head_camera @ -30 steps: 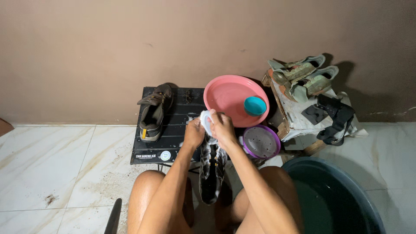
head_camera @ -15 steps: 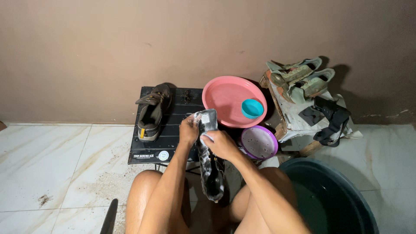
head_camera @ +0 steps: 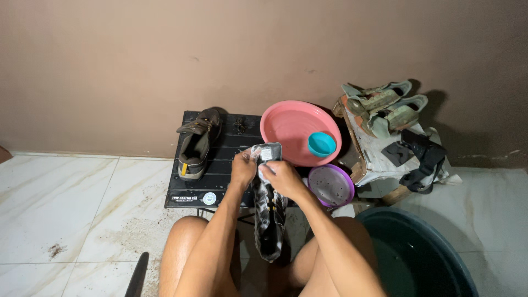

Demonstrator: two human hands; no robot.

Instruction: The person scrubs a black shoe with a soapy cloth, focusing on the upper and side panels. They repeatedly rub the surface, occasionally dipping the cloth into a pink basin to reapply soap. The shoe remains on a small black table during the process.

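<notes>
A low black slatted worktop (head_camera: 220, 176) stands against the wall on the pale marble floor (head_camera: 66, 209). A brown shoe (head_camera: 197, 143) lies on its left side, and a pink basin (head_camera: 294, 129) leans at its right end. Dirt specks (head_camera: 132, 231) scatter over the tiles in front. A purple bowl (head_camera: 330, 185) and a dark green tub (head_camera: 423, 253) sit to the right.
</notes>
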